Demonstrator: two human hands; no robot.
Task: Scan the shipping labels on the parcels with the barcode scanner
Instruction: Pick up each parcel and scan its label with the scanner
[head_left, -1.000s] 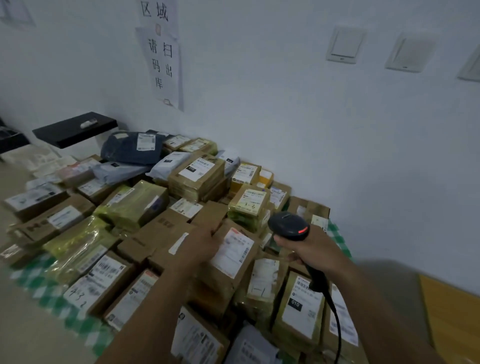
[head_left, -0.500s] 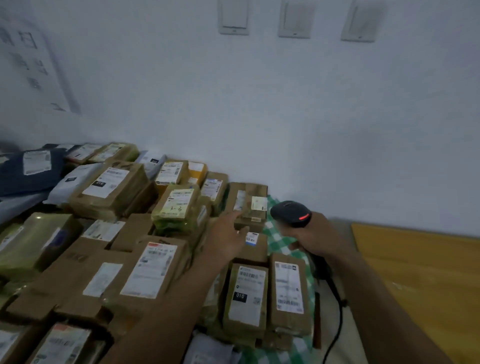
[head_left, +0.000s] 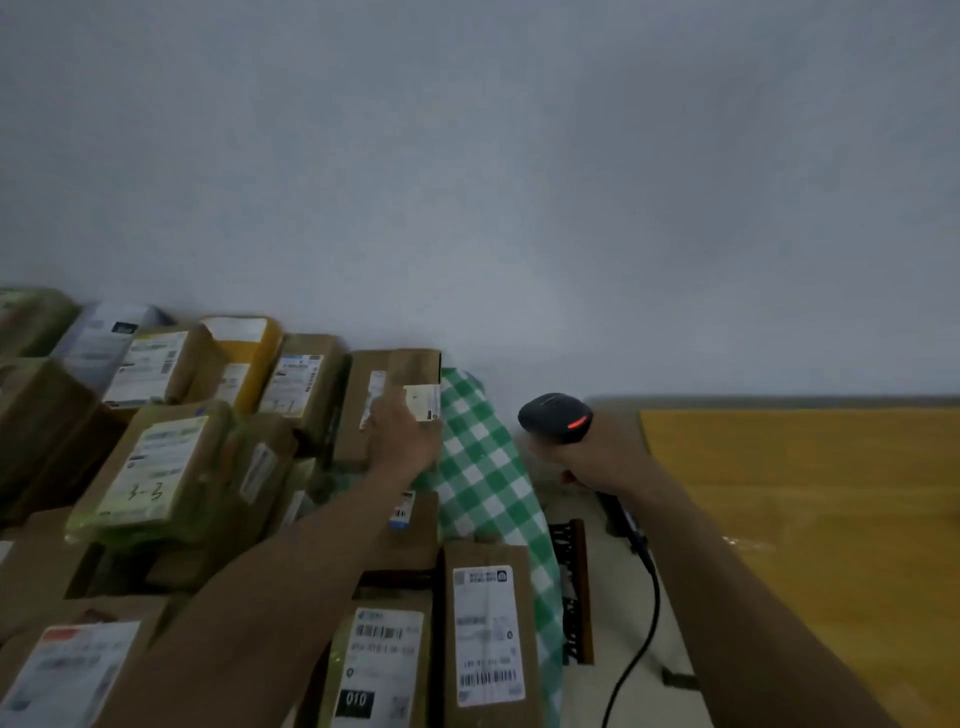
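Several brown and green parcels with white shipping labels cover a table under a green checked cloth (head_left: 483, 467). My left hand (head_left: 402, 439) lies on a brown parcel (head_left: 410, 366) at the far right corner by the wall, its fingers beside the small white label (head_left: 423, 401). How the fingers lie is blurred. My right hand (head_left: 602, 449) grips the handle of a black barcode scanner (head_left: 553, 415) with a red light on its head. The scanner is held just right of the cloth's edge, level with that parcel. Its black cable (head_left: 639, 639) hangs down.
A white wall stands right behind the parcels. A yellow-brown surface (head_left: 805, 519) lies to the right. Two labelled brown parcels (head_left: 485, 629) sit near the front edge. A dark ornate table frame (head_left: 571, 587) shows below the cloth.
My view swung right along the table. My left hand moved from a middle parcel to the brown parcel at the far right corner. The scanner stayed in my right hand.
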